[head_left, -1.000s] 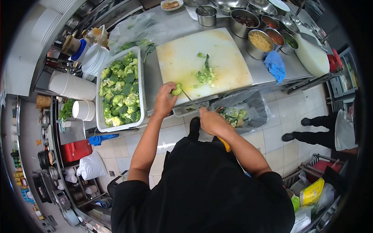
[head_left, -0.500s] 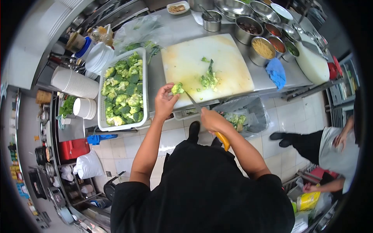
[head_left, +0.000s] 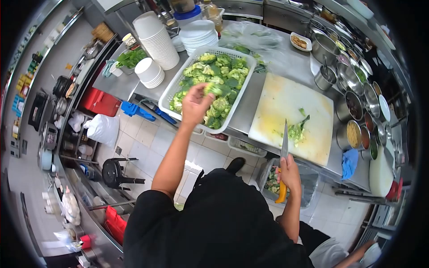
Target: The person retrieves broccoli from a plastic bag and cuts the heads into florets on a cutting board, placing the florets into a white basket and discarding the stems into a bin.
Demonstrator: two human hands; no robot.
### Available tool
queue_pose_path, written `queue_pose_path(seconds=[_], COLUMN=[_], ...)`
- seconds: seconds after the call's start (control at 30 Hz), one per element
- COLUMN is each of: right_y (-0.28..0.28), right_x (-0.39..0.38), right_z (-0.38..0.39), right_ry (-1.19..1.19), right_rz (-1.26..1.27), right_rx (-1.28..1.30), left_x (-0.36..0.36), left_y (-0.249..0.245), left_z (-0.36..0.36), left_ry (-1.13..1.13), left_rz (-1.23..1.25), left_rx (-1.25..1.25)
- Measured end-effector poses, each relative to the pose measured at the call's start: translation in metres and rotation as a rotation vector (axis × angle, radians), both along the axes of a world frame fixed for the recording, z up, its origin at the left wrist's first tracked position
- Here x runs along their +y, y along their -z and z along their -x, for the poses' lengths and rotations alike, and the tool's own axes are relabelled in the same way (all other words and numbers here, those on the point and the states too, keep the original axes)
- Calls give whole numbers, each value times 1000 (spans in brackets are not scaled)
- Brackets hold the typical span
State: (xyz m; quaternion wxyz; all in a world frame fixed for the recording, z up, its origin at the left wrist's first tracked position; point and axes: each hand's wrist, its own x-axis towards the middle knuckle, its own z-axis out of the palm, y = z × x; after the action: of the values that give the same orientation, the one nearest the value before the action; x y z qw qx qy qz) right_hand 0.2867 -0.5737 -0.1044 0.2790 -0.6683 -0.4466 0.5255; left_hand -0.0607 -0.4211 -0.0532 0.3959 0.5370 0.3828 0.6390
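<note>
Above the white basket (head_left: pixel 166 94) full of broccoli pieces (head_left: pixel 222 105), my left hand (head_left: pixel 196 103) pinches a small broccoli floret (head_left: pixel 215 89). My right hand (head_left: pixel 290 174) is wrapped round the yellow handle of a knife (head_left: pixel 284 140), its blade pointing away from me near the front part of the white cutting board (head_left: pixel 277 99). A leafy broccoli stem with trimmings (head_left: pixel 296 132) lies on the board. Below the counter edge, under my right hand, a clear-lined bin (head_left: pixel 313 178) holds scraps.
Stacked white bowls (head_left: pixel 154 40) and plates (head_left: pixel 199 35) stand behind the basket. Metal containers (head_left: pixel 348 135) and a blue cloth (head_left: pixel 349 164) are right of the board. A black stool (head_left: pixel 114 173) stands on the floor at left. Another person's arm (head_left: pixel 357 255) shows at the lower right.
The view has turned left. My left hand has moved with the floret from the board's edge to over the basket. The knife in my right hand has come away from the floret.
</note>
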Motion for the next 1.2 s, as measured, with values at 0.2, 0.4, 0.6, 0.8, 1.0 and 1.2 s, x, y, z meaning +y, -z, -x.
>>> queue_pose_path(seconds=[0.2, 0.4, 0.6, 0.8, 1.0, 1.2], right_y=[1, -16, -41, -49, -43, -48], right_x=[15, 27, 29, 10, -36, -61], right_z=[-4, -7, -35, -65, -86, -111], right_ry=[-30, -19, 198, 468, 586, 797], right_rz=[-70, -69, -194, -338, -319, -372], right_rx=[5, -35, -16, 83, 25, 83], left_x=[-8, -29, -43, -38, 12, 42], left_y=[-14, 13, -24, 47, 95, 97], left_z=[71, 59, -16, -158, -236, -296], left_ry=[-309, -149, -94, 621, 649, 819], left_rz=[151, -158, -362, -34, -264, -351], left_rx=[375, 1214, 907, 951, 1251, 1122])
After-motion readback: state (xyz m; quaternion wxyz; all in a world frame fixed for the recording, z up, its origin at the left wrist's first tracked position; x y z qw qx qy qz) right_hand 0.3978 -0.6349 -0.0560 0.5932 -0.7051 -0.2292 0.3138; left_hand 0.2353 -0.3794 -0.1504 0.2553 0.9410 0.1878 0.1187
